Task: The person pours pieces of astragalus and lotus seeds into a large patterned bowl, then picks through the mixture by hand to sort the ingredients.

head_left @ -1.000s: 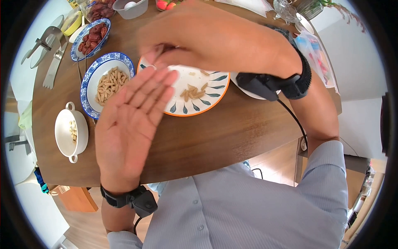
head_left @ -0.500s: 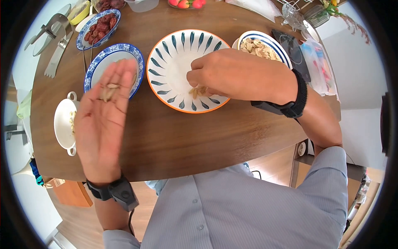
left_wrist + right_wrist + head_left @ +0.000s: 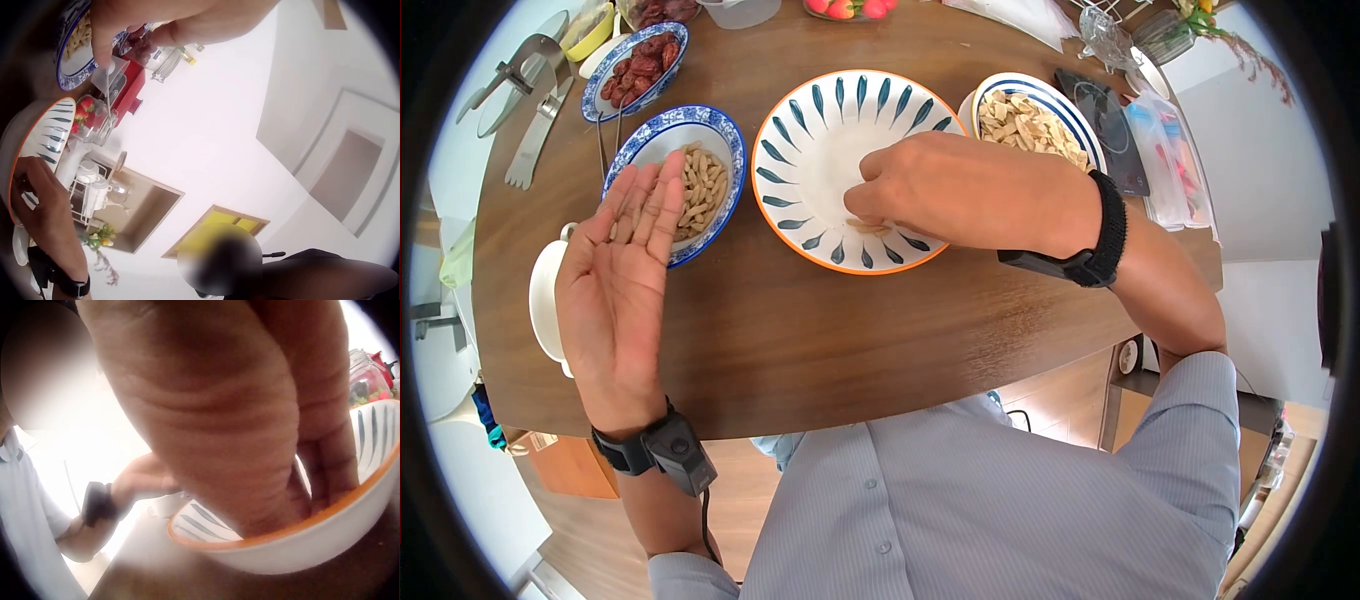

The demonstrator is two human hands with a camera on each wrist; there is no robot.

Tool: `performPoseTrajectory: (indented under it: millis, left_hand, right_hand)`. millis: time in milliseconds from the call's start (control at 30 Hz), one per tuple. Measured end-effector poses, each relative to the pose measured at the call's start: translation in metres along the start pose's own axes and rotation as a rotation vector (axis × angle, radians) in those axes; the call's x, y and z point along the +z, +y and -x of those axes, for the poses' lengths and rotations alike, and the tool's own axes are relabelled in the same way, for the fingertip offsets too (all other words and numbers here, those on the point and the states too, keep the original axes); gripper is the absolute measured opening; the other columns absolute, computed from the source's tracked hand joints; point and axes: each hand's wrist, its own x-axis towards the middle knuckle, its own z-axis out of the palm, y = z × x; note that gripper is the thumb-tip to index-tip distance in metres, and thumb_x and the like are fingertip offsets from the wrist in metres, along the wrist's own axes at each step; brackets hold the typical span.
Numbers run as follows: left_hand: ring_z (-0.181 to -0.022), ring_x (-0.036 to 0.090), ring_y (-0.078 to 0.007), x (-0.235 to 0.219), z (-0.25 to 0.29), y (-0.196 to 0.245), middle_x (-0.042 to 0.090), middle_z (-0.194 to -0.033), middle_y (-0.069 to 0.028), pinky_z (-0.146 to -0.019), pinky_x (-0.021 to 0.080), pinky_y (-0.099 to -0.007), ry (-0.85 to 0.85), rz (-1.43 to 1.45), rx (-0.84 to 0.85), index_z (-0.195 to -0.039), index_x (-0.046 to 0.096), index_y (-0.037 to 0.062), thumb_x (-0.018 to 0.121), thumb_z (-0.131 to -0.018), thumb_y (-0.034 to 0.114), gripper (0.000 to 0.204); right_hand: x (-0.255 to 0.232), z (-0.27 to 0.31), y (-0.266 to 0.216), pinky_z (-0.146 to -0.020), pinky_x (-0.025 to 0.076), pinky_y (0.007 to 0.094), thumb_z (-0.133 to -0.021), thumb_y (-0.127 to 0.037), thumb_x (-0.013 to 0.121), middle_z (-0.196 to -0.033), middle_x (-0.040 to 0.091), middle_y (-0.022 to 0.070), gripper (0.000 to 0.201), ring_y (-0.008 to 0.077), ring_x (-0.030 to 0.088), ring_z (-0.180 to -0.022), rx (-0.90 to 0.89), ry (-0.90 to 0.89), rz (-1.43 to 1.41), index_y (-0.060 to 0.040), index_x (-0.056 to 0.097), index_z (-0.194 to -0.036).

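In the head view the left hand is held palm up over the near-left edge of a blue-rimmed bowl of pale elongated pieces; its fingers are extended and slightly bent. Small pale bits seem to lie along them, hard to make out. The right hand reaches down into an orange-rimmed plate with bent fingers. A few tan pieces lie under its fingertips. In the right wrist view its fingers dip inside the rim; the tips and anything between them are hidden.
A striped-rim bowl of pale slices stands right of the plate, beside a dark flat device. Red dates fill a bowl at the back left. A white handled bowl is partly behind the left hand.
The left hand has moved left and down from near the plate, uncovering the bowl's pieces. The right hand has swung from above the left palm down to the plate, where fewer tan pieces show.
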Motion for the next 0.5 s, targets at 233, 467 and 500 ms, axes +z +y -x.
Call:
performPoseTrajectory:
  millis: [233,467,500]
  left_hand:
    - [-0.148,0.028,-0.0532,0.006,0.005,-0.001,0.025,-0.155,-0.0368,-0.128,0.029,-0.0546,0.014,-0.027,0.046,-0.148,0.019,-0.0236,0.041,-0.103,-0.001,0.055]
    - [-0.15,0.025,-0.0524,0.01,0.008,-0.002,0.024,-0.158,-0.0369,-0.129,0.026,-0.0532,0.003,-0.082,0.048,-0.151,0.015,-0.0222,0.042,-0.102,-0.002,0.059]
    - [-0.15,0.025,-0.0524,0.011,0.008,-0.003,0.024,-0.158,-0.0369,-0.129,0.026,-0.0532,0.003,-0.083,0.046,-0.151,0.015,-0.0222,0.042,-0.102,-0.002,0.059]
  right_hand:
    - [0.002,0.003,-0.001,-0.069,0.057,0.0437,-0.083,-0.006,0.065,-0.081,0.067,0.0166,0.008,0.0359,0.071,-0.079,-0.037,0.09,0.143,0.0001,0.07,-0.086]
    - [-0.004,0.005,0.01,-0.071,0.058,0.0431,-0.079,-0.003,0.068,-0.083,0.072,0.0165,0.011,0.0353,0.073,-0.079,-0.008,0.08,0.029,-0.0047,0.073,-0.09]
    - [-0.004,0.004,0.012,-0.071,0.058,0.0431,-0.079,-0.003,0.068,-0.083,0.072,0.0165,0.011,0.0353,0.073,-0.079,-0.007,0.08,0.028,-0.0047,0.073,-0.09]
